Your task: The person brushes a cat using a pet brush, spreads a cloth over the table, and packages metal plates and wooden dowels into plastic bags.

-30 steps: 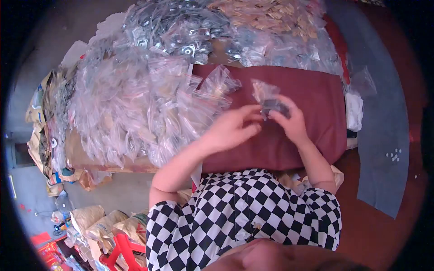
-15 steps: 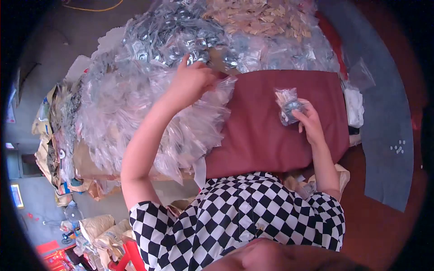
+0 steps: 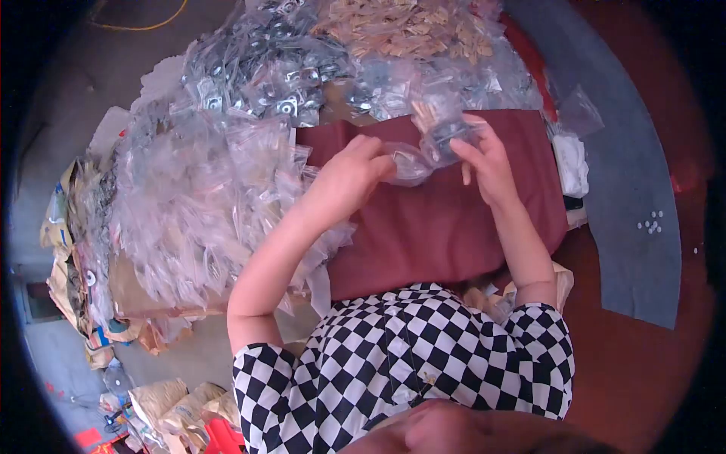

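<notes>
Two light pinches should serve best, the left hand (image 3: 350, 180) grasping a clear bag (image 3: 411, 166), the right hand (image 3: 494, 168) a filled packet (image 3: 442, 139).

Two bare hands: one left hand (image 3: 352, 178) and one right hand (image 3: 491, 163). One clear bag (image 3: 410, 168) at the left; at the right, one bagged bundle (image 3: 440, 138), whether of one bag or several cannot be told. One maroon cloth (image 3: 431, 227). Three large heaps, each of too many bags to count: one of clear bags (image 3: 197, 204), one of bagged metal parts (image 3: 261, 76), one of bagged wooden pieces (image 3: 412, 30). One yellow cord (image 3: 147, 27). At least two paper sacks (image 3: 157, 397). About seven small white discs (image 3: 655, 222). One checked shirt (image 3: 423, 348).
</notes>
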{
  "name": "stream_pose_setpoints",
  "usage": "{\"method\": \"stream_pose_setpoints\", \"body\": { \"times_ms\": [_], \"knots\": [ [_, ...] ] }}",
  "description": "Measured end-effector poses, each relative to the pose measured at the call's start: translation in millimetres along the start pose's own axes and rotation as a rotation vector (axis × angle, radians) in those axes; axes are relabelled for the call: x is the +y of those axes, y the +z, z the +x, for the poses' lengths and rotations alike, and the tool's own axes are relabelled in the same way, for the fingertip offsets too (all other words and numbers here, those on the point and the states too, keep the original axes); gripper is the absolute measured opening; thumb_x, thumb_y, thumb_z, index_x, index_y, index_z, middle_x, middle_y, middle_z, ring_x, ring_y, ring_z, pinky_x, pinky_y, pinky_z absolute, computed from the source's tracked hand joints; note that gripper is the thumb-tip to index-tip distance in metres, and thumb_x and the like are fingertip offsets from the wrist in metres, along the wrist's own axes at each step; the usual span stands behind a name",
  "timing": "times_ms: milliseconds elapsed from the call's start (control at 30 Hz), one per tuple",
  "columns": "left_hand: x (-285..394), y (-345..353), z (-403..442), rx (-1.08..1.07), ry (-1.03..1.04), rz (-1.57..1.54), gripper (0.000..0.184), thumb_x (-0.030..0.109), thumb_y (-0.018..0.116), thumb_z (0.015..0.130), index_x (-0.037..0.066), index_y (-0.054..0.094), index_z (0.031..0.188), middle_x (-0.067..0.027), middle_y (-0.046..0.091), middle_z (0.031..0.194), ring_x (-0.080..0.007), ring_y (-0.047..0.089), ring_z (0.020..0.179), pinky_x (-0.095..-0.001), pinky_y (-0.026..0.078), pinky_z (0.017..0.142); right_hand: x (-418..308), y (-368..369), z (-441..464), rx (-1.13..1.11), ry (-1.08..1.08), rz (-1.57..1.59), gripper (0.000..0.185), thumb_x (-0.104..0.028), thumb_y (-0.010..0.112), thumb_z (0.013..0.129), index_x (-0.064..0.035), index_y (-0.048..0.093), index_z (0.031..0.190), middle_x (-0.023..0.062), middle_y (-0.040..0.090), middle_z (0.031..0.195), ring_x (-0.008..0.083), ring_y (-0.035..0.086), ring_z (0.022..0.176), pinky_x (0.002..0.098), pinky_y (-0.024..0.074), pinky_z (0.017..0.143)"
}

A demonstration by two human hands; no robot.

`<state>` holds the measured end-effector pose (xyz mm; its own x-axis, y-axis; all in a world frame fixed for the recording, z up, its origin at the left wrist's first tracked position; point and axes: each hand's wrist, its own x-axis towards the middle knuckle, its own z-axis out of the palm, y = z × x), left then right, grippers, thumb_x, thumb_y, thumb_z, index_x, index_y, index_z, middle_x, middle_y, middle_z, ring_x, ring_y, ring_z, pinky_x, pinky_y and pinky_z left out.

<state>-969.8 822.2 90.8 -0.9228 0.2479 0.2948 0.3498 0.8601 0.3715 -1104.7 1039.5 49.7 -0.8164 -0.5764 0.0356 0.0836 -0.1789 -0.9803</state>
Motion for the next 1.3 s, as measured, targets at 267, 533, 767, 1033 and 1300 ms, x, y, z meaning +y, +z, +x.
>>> {"method": "stream_pose_setpoints", "body": {
  "times_ms": [267, 533, 767, 1033, 1300],
  "knots": [
    [-10, 6, 2, 0.072, 0.013, -0.115, 0.019, 0.002, 0.063, 0.073, 0.006, 0.067, 0.091, -0.0137, 0.059, 0.112, -0.0345, 0.053, 0.11, -0.0397, 0.047, 0.091, -32, 31, 12, -0.273, -0.064, 0.007, 0.046, -0.014, 0.069, 0.085, -0.0053, 0.051, 0.126, 0.0079, 0.062, 0.107, 0.0149, 0.062, 0.082, 0.0288, 0.052, 0.055],
    [-16, 19, 4, 0.19, 0.031, -0.151, 0.022, 0.003, 0.067, 0.073, 0.01, 0.072, 0.093, -0.0132, 0.059, 0.112, -0.0344, 0.052, 0.109, -0.0408, 0.046, 0.092, -58, 27, 37, -0.567, -0.391, -1.182, 0.04, -0.028, 0.064, 0.082, -0.0073, 0.06, 0.115, 0.0143, 0.066, 0.111, 0.0332, 0.064, 0.1, 0.0384, 0.0491, 0.087],
    [-26, 14, 5, 0.209, 0.061, -0.19, 0.02, 0.005, 0.068, 0.072, 0.011, 0.072, 0.09, -0.0112, 0.059, 0.11, -0.0338, 0.052, 0.108, -0.0408, 0.045, 0.093, -41, 44, 50, -0.281, -0.2, -0.279, 0.043, -0.013, 0.07, 0.086, -0.0086, 0.047, 0.123, 0.0037, 0.054, 0.106, 0.0094, 0.058, 0.085, 0.0226, 0.0507, 0.056],
    [-36, 10, -7, 0.205, 0.102, 0.16, 0.014, 0.007, 0.067, 0.075, 0.009, 0.069, 0.089, -0.009, 0.061, 0.111, -0.0326, 0.053, 0.11, -0.0427, 0.044, 0.094, -38, 32, 42, -0.225, -0.158, -0.282, 0.044, -0.011, 0.07, 0.085, -0.0084, 0.047, 0.121, 0.0055, 0.051, 0.117, 0.0137, 0.056, 0.096, 0.0235, 0.0521, 0.054],
    [-31, 17, -10, 0.164, -0.067, -0.27, 0.016, 0.006, 0.069, 0.076, 0.012, 0.071, 0.091, -0.0096, 0.062, 0.105, -0.0315, 0.054, 0.105, -0.0402, 0.045, 0.09, -44, 46, 37, -0.357, -0.045, -0.168, 0.04, -0.01, 0.067, 0.086, -0.0072, 0.049, 0.122, 0.0037, 0.053, 0.114, 0.0132, 0.055, 0.098, 0.0282, 0.0539, 0.061]
  ]
}}
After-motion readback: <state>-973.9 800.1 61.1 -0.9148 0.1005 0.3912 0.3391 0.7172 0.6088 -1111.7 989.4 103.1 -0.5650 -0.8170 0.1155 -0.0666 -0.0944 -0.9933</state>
